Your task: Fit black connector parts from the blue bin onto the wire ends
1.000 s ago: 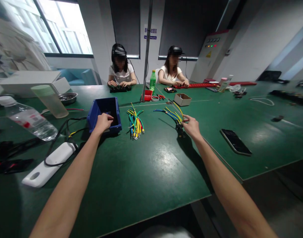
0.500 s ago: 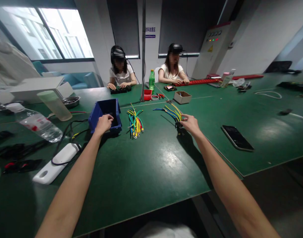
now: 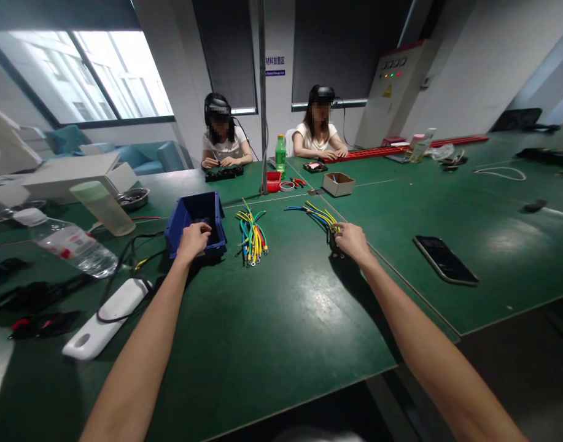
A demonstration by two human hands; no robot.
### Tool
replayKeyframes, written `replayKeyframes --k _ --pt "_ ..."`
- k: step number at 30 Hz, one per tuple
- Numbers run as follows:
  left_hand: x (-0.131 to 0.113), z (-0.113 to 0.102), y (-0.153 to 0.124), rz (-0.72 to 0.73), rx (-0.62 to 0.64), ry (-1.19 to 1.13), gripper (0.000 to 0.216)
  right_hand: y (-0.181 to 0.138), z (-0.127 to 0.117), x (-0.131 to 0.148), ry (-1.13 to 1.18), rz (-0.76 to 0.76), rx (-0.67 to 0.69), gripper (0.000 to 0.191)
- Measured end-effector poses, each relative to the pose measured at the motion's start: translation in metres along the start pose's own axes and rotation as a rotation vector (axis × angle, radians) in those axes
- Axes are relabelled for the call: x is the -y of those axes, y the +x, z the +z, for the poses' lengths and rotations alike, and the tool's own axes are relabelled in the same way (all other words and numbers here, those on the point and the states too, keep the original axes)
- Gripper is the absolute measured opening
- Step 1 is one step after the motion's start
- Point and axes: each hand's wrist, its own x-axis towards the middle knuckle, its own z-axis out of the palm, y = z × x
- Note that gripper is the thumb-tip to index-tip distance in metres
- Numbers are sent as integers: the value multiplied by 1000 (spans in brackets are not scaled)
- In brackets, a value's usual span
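Observation:
My left hand (image 3: 193,238) rests on the near rim of a blue plastic bin (image 3: 196,213), fingers curled over the edge into it. My right hand (image 3: 352,240) is closed on a small black terminal block (image 3: 333,240) on the green table, with several yellow, blue and green wires (image 3: 315,213) fanning out from it toward the far side. Between my hands lies a loose bundle of coloured wires with ring terminals (image 3: 252,231).
A phone (image 3: 445,259) lies right of my right hand. At left are a white power strip (image 3: 105,317), a water bottle (image 3: 67,240) and a plastic cup (image 3: 102,207). Two people sit at the far side, near a green bottle (image 3: 280,154), a red tray (image 3: 274,180) and a cardboard box (image 3: 338,183).
The view has tilted up slightly. Both hands stay where they were, the left on the bin rim and the right on the block.

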Motion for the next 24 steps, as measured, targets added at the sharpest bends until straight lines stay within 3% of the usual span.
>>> replayKeyframes --k 9,17,24 --pt "-3 -2 -3 16 -50 10 24 0 3 2 -23 59 -65 45" --pt "1 0 0 -12 -37 36 26 4 -4 -9 34 74 -17 41" --pt "-2 -2 1 -9 -19 95 26 11 3 -23 227 133 50 36"
